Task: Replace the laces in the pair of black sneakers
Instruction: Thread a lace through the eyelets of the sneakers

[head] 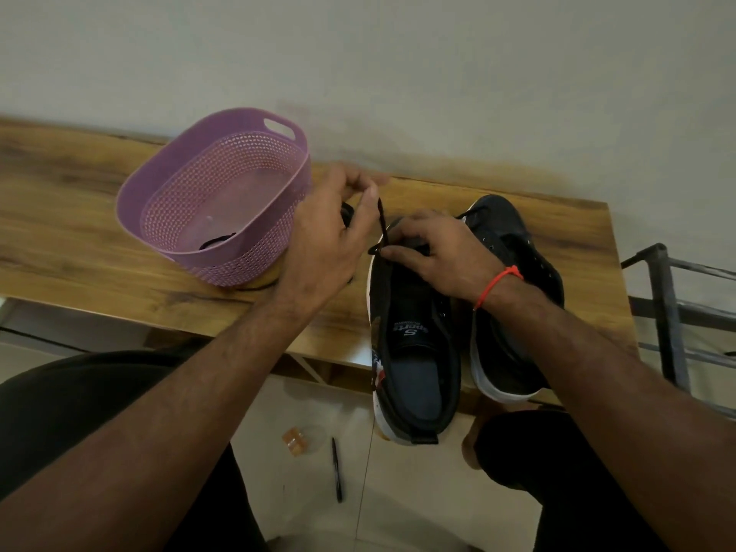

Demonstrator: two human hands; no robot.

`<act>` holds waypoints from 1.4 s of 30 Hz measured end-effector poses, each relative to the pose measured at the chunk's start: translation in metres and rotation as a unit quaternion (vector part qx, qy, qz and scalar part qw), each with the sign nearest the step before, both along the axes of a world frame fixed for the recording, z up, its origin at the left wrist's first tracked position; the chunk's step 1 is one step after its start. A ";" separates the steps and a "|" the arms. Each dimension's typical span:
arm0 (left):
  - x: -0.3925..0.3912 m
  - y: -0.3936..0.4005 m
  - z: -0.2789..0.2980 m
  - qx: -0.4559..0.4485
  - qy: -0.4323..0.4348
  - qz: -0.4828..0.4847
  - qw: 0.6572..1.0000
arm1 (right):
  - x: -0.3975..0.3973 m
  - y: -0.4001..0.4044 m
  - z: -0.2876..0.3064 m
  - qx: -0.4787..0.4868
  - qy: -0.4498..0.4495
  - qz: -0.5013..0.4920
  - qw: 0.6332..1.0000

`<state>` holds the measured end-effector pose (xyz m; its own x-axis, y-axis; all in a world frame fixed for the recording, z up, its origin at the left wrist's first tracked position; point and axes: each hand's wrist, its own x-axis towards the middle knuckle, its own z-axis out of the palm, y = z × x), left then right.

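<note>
head view: wooden table (79,241) against plain wall (398,53).

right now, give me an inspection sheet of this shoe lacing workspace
surface: wooden table, set against a plain wall.
job's things: two black sneakers, near sneaker and far sneaker; black lace rising from the near one.
clutter: purple basket with a dark lace inside; pen and a small orange item on the floor.
hands: left hand pinches the lace; right hand rests on the near sneaker.
cables: nothing seen.
surroundings: metal rack at right.
</note>
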<state>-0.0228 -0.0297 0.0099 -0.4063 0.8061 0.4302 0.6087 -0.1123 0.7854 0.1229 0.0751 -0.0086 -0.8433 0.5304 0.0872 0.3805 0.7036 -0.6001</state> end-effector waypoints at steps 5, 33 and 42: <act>0.001 0.002 -0.013 -0.166 -0.041 -0.021 0.985 | 0.001 -0.004 -0.004 0.012 0.021 -0.025 0.999; -0.005 0.001 0.022 -0.230 -0.202 0.027 0.952 | 0.003 -0.009 -0.002 -0.068 -0.104 -0.110 0.986; -0.033 -0.001 0.044 -0.137 -0.314 0.061 0.938 | 0.003 -0.014 -0.006 0.048 -0.169 -0.066 0.982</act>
